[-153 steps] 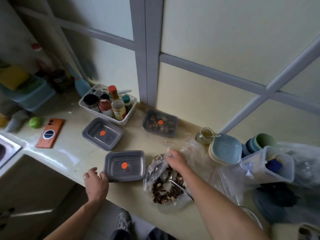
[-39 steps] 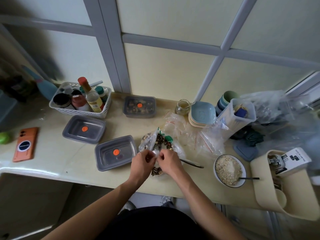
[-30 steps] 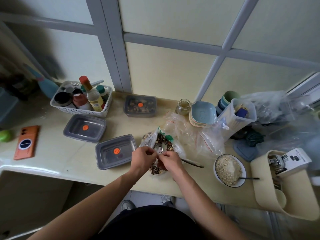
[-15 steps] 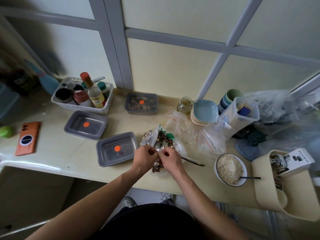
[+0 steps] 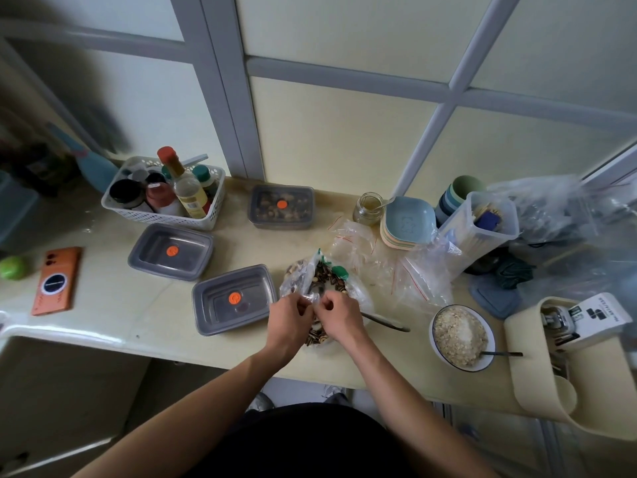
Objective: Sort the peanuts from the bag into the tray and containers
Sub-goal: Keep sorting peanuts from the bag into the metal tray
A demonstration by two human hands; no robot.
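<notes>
A clear plastic bag (image 5: 322, 276) of mixed nuts and seeds lies on the counter in front of me. My left hand (image 5: 289, 319) and my right hand (image 5: 339, 313) both pinch the bag's near edge, side by side, with fingers curled. A grey lidded container (image 5: 234, 298) with an orange dot sits just left of the bag. A second grey container (image 5: 170, 251) lies further left. A third container (image 5: 282, 207), holding nuts, stands at the back by the wall.
A white basket (image 5: 162, 215) of bottles stands at the back left. An orange phone (image 5: 57, 281) lies far left. Right of the bag are empty plastic bags (image 5: 396, 267), a bowl of grain (image 5: 460, 336) with a spoon, stacked plates (image 5: 406, 222) and a jar (image 5: 368, 208).
My left hand left the container's edge and joined my right hand at the bag. Over the last second both hands keep working the bag's near edge with little movement.
</notes>
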